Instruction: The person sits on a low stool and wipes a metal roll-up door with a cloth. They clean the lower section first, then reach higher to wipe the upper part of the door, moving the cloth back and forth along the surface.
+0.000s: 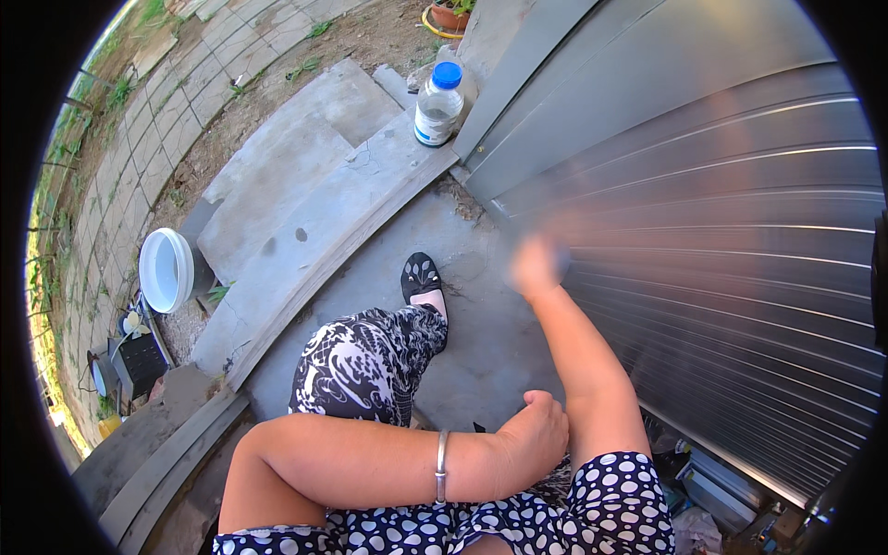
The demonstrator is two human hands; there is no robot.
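My right hand reaches forward beside the ribbed grey metal panel. Its fingers are smeared, and a bluish-grey blur lies at its edge, so what it holds or touches cannot be made out. Bent across my body, my left arm wears a silver bangle. My left hand is curled closed close to my right forearm, its palm hidden from view. Below, a black shoe with a pale pattern stands on the grey concrete floor.
A clear jar with a blue lid stands on the concrete step near the panel's far end. Left of the step a white bucket lies tipped. A black crate is nearby. Assorted clutter lies under the panel's near edge.
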